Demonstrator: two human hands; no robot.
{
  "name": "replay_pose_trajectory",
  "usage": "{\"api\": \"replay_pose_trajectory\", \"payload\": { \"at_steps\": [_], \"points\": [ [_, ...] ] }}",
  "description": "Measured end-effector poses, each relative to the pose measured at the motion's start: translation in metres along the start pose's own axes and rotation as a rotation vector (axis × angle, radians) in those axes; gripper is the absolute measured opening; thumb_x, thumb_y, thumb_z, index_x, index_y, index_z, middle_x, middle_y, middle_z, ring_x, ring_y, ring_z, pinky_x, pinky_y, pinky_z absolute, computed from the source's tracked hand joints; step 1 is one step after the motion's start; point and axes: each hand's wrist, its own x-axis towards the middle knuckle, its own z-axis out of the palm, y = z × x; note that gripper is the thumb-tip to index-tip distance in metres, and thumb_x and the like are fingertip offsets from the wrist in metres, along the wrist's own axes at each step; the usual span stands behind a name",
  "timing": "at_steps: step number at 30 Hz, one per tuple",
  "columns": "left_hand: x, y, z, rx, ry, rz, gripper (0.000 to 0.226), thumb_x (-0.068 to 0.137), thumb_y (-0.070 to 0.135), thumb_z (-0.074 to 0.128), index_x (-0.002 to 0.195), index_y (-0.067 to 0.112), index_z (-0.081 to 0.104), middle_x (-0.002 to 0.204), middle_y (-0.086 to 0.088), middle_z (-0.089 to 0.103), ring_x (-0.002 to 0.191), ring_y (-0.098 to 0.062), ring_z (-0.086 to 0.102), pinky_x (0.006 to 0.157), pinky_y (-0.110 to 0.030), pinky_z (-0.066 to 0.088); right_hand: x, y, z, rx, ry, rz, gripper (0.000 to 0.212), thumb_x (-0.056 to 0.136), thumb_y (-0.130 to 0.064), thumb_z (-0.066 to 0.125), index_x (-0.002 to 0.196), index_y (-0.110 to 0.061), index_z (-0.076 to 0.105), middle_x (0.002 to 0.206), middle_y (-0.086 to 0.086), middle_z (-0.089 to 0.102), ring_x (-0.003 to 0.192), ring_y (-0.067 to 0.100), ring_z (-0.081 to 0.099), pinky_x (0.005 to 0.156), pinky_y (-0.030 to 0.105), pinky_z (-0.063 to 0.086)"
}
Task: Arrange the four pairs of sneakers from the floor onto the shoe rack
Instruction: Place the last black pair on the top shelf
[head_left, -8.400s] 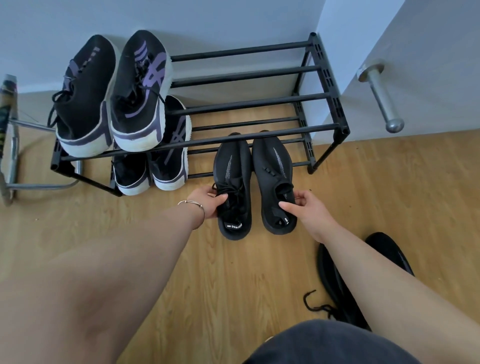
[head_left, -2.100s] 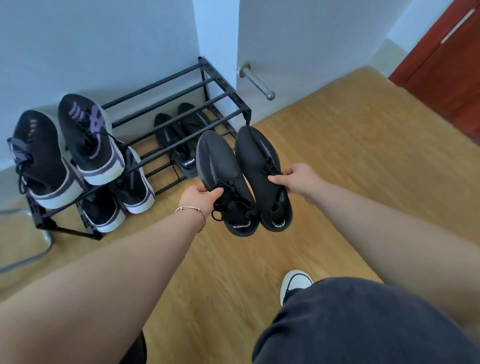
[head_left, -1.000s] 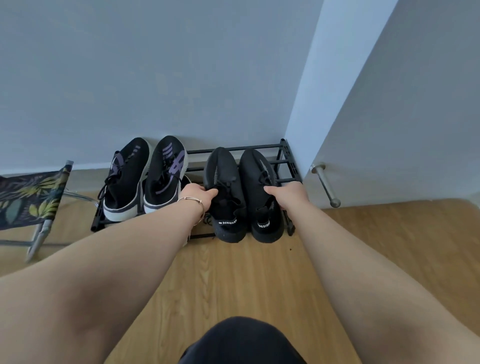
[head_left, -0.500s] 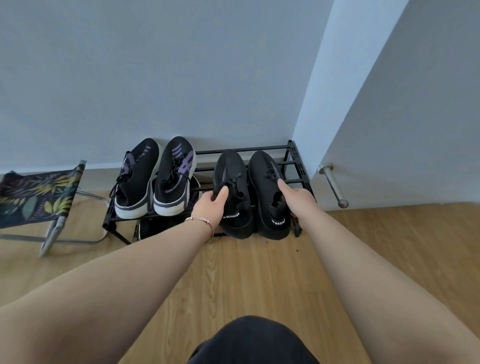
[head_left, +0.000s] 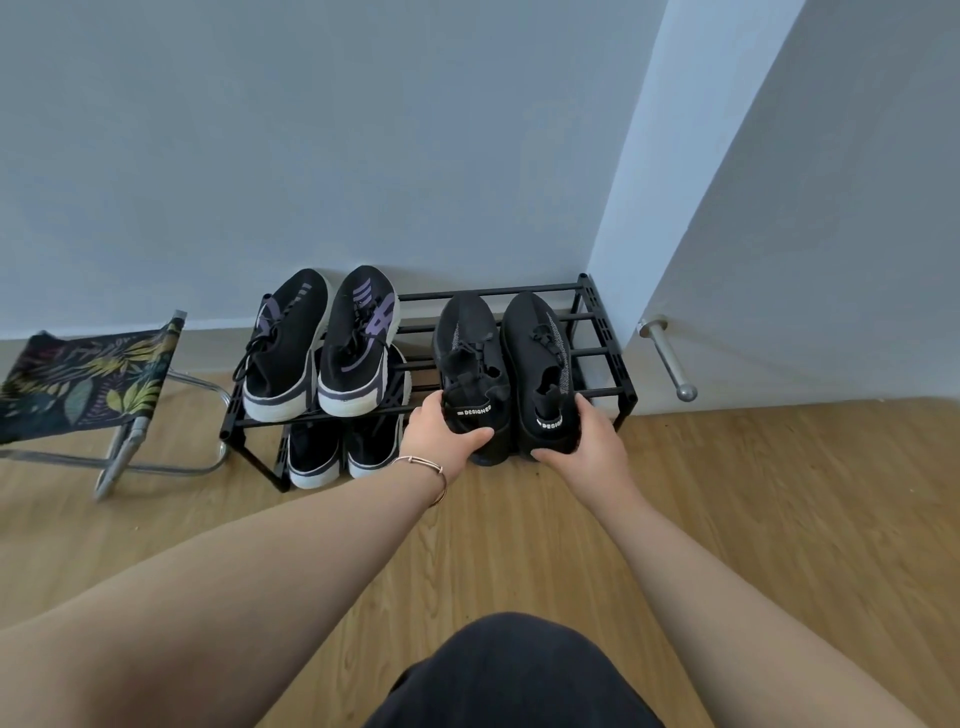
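A black two-tier shoe rack (head_left: 602, 332) stands against the wall. Its top tier carries a black-and-purple sneaker pair (head_left: 322, 348) on the left and an all-black sneaker pair on the right. My left hand (head_left: 441, 431) grips the heel of the left black sneaker (head_left: 467, 358). My right hand (head_left: 587, 431) grips the heel of the right black sneaker (head_left: 537, 353). Both heels stick out over the rack's front bar. A second black-and-purple pair (head_left: 343, 447) sits on the lower tier at the left. The lower tier under the black pair is hidden.
A folding stool (head_left: 88, 384) with a leaf-print seat stands left of the rack. A door with a metal handle (head_left: 670, 358) is close to the rack's right end. Wooden floor (head_left: 753, 493) runs in front. My dark-clothed knee (head_left: 514, 675) is at the bottom.
My hands shifted from the sides of the black sneakers to their heels, and the pair sits a little nearer the rack's front edge. The view has dropped slightly closer.
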Motion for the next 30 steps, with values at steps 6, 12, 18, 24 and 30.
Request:
{"api": "replay_pose_trajectory", "payload": {
  "at_steps": [6, 12, 18, 24, 30],
  "points": [
    [0.010, 0.005, 0.002, -0.015, 0.041, 0.021, 0.079, 0.074, 0.046, 0.082, 0.142, 0.026, 0.050, 0.135, 0.002, 0.063, 0.119, -0.021, 0.063, 0.101, -0.041, 0.054, 0.023, -0.013, -0.008, -0.001, 0.011, -0.037, 0.067, 0.071, -0.036, 0.085, 0.132, -0.028, 0.058, 0.124, -0.012, 0.067, 0.118, 0.011, 0.060, 0.103, 0.038, 0.051],
    [0.026, 0.021, 0.000, -0.023, 0.075, 0.069, 0.058, 0.080, 0.034, 0.081, 0.132, 0.025, 0.058, 0.126, 0.002, 0.068, 0.116, -0.022, 0.065, 0.099, -0.036, 0.052, 0.052, -0.023, -0.013, -0.027, 0.012, -0.056, 0.070, 0.075, -0.034, 0.086, 0.137, -0.021, 0.057, 0.131, -0.003, 0.067, 0.124, 0.018, 0.058, 0.101, 0.033, 0.047],
    [0.040, 0.027, -0.005, 0.031, 0.061, 0.063, 0.062, 0.081, 0.036, 0.081, 0.137, 0.025, 0.056, 0.124, 0.002, 0.070, 0.115, -0.023, 0.065, 0.098, -0.034, 0.051, 0.065, -0.031, -0.013, -0.028, 0.017, -0.084, 0.060, 0.079, -0.026, 0.084, 0.133, -0.019, 0.059, 0.129, -0.001, 0.066, 0.122, 0.020, 0.058, 0.094, 0.026, 0.042],
    [0.051, 0.025, -0.006, 0.076, 0.043, 0.029, 0.072, 0.073, 0.050, 0.079, 0.136, 0.028, 0.052, 0.124, -0.004, 0.069, 0.123, -0.029, 0.059, 0.103, -0.048, 0.051, 0.071, -0.032, -0.007, -0.048, 0.023, -0.068, 0.055, 0.077, -0.025, 0.085, 0.126, -0.022, 0.061, 0.124, -0.003, 0.068, 0.118, 0.021, 0.061, 0.091, 0.027, 0.043],
    [0.057, 0.023, -0.004, 0.086, 0.060, 0.040, 0.070, 0.075, 0.050, 0.078, 0.135, 0.025, 0.051, 0.124, -0.006, 0.069, 0.124, -0.031, 0.058, 0.102, -0.050, 0.051, 0.074, -0.033, -0.004, -0.064, 0.023, -0.039, 0.059, 0.080, -0.023, 0.084, 0.133, -0.020, 0.058, 0.131, 0.001, 0.065, 0.124, 0.024, 0.058, 0.094, 0.029, 0.042]
  ]
}}
